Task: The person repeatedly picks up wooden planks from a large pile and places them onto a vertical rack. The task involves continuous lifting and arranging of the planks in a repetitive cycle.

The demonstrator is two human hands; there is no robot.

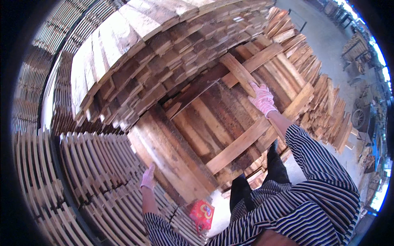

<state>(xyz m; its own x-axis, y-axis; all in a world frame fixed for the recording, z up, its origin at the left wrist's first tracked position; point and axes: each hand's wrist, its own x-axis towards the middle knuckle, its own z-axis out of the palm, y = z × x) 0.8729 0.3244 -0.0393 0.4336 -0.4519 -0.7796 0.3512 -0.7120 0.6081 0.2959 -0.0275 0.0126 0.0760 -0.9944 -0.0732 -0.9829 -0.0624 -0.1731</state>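
Observation:
Both my hands wear pale pink gloves. My right hand [263,99] is closed round the near end of a short wooden board [237,71], which slants away over the plank stack. That board's far part lies by a crosswise wooden strip [262,61]. Beneath it is a layer of brown planks [205,127] laid side by side, with another strip [238,145] across their near side. My left hand [148,177] is held out beside the pale wide planks [164,160] at the stack's left end. Its fingers look stretched, and I see nothing in it.
A tall stack of boards [164,61] rises just beyond the planks. Slatted rows of stacked strips [98,172] fill the left side. Split wood [328,110] is heaped to the right. A red bag [201,215] sits low near my left arm, and my legs [277,164] are close to the stack.

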